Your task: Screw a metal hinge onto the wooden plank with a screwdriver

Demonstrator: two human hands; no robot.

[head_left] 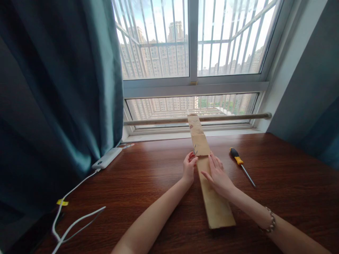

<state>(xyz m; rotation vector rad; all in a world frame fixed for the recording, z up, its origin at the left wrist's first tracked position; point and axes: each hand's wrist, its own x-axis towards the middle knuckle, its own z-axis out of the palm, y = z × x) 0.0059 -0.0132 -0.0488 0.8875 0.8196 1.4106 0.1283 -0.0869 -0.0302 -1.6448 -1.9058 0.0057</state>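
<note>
A long, narrow cardboard strip [215, 208] lies lengthwise on the brown wooden table [148, 169]. Its far part [200, 143] is a separate-looking or folded-over section, and its end reaches past the table's back edge to the window rail. My left hand [189, 165] is closed at the strip's left edge, fingers pinched beside the seam. Small dark marks or bits show there, too small to name. Across the strip's right side lies my right hand [217, 173], palm down with fingers stretched and thumb apart. To its right rests a screwdriver [239, 161] with a black and yellow handle.
A white power strip or power bank [107, 158] sits at the back left, with a white cable [75, 187] running toward the front. Dark blue curtains [106, 88] hang at the left. Behind the table stand a barred window [194, 46] and a horizontal rail [159, 121].
</note>
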